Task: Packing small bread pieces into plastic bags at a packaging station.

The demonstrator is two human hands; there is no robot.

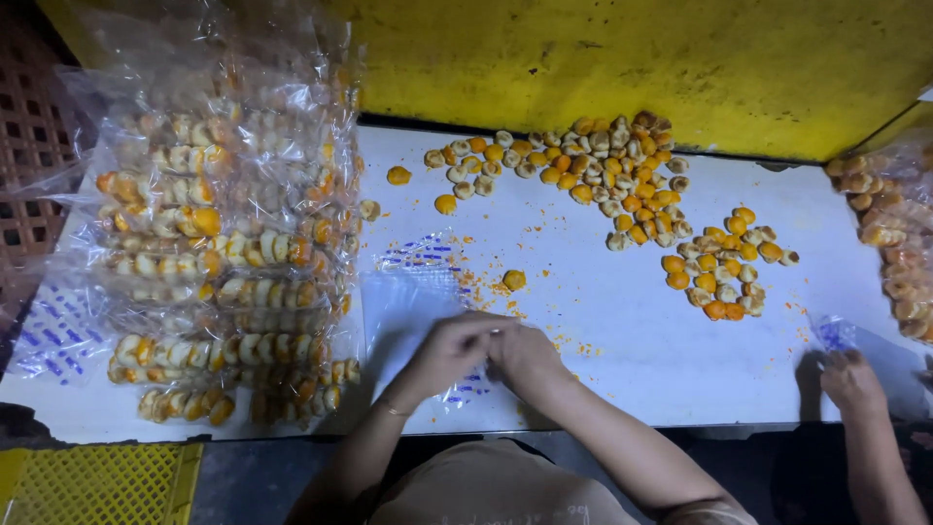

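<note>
1. Your two hands meet at the near edge of the white table (622, 340): the left hand (449, 352) and the right hand (523, 352) are pressed together over a clear plastic bag with blue print (413, 301).
2. Both sets of fingers are curled closed and seem to pinch the bag's near end between them; how much film each one holds is hidden by the knuckles.
3. That bag lies flat and looks empty, its far end pointing toward the small round orange-and-cream pastries (603, 175) heaped near the yellow wall (632, 58).
4. You appear to be at the bag-opening step: the mouth is being worked apart and nothing has gone in yet.
5. One stray pastry (513, 280) sits just beyond the bag, with orange crumbs scattered around it.
6. A smaller cluster of pastries (724, 267) lies further to your right, well apart from your hands.
7. Stacked on your left are filled bags (224, 262), each holding neat rows of the pastries.
8. Next, you would need the mouth held wide with one hand while the other reaches forward to the heap; pick gently, since they look crumbly.
9. Another person's hand (850, 381) holds a similar bag at the right edge; keep clear of it.
</note>
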